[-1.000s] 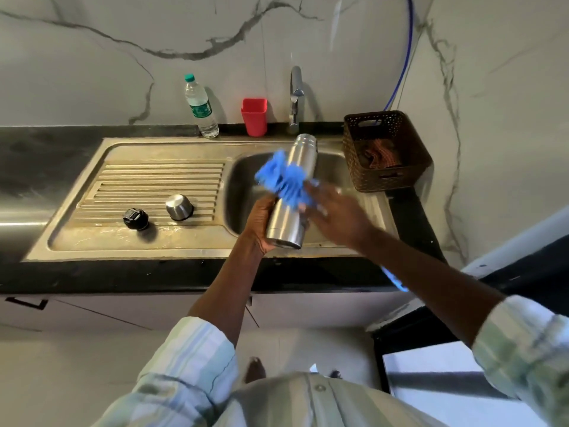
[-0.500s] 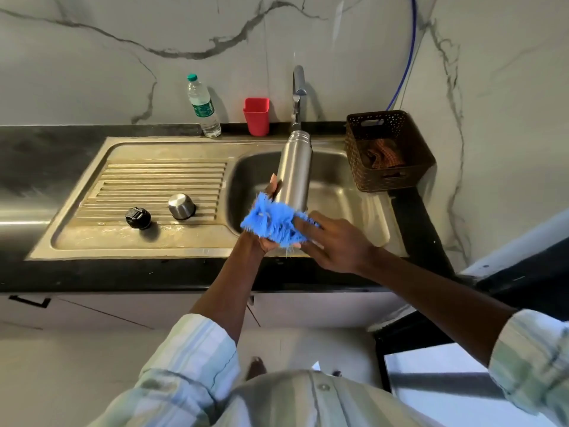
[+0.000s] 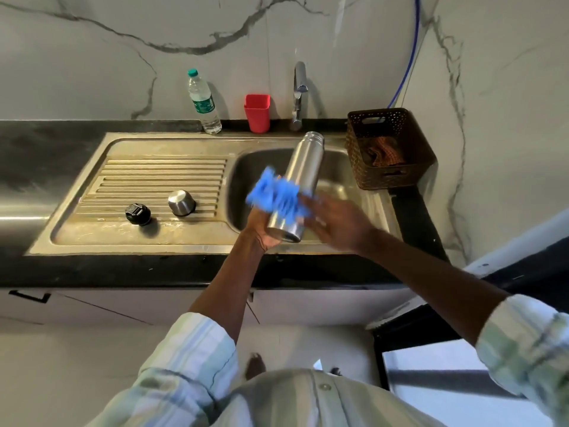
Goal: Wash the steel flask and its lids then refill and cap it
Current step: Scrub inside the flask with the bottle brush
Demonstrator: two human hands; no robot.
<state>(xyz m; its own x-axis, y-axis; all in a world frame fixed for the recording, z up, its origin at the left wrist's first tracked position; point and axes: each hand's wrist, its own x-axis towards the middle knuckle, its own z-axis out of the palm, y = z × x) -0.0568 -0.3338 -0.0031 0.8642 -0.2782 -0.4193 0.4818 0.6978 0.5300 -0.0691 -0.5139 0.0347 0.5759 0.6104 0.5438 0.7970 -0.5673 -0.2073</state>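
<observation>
Blue scrubber (image 3: 277, 197) back up at flask (image 3: 297, 186) mid-body, gripped by right hand (image 3: 335, 223); left hand (image 3: 261, 229) grips base, neck toward 1 o'clock. Outer scrub ongoing; lids unwashed.

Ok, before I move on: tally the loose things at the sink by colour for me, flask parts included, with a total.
Steel: 2, the flask and the steel cap
Black: 1, the black lid
Blue: 1, the scrubber
Red: 1, the cup
Clear: 1, the water bottle
Brown: 1, the basket
Total: 7
</observation>
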